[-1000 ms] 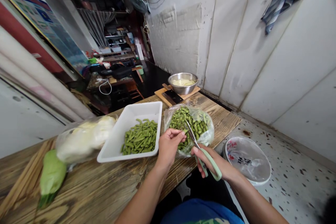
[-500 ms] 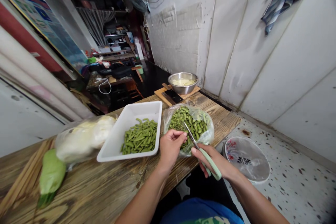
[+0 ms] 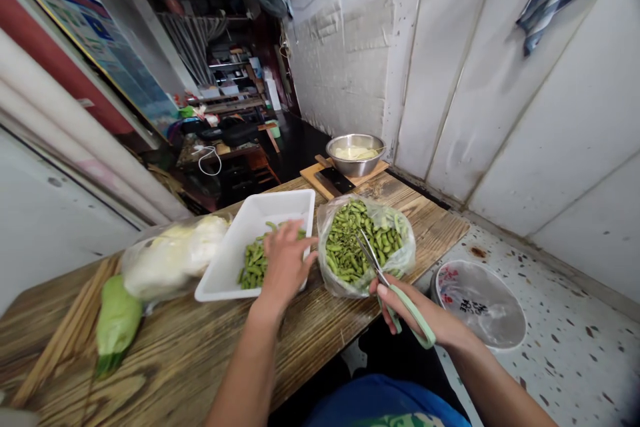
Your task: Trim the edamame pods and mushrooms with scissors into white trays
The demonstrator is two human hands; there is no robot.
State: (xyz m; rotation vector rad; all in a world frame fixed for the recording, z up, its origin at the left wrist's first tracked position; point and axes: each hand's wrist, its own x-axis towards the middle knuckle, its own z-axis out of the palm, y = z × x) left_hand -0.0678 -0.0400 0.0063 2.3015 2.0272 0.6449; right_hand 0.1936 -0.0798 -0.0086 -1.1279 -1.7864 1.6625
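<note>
Filling a clear plastic bag (image 3: 327, 280) right of centre, green bean pods (image 3: 345, 240) are also lying in a white rectangular plastic tray (image 3: 226, 273). Having left the bag, the left hand (image 3: 286, 260) is hovering above the tray, fingers spreading apart, contact unclear; snipping is apparently pausing. The right hand (image 3: 425, 303) is clamping green-handled metal scissors (image 3: 413, 312).

Scissor blades (image 3: 372, 256) – shiny metal; tray (image 3: 250, 219) – smooth plastic.

Scissor handles (image 3: 414, 311) are pale green, pods (image 3: 338, 256) green, tray (image 3: 254, 219) white

Slim gap between tray (image 3: 223, 273) and bag (image 3: 406, 255)
</note>
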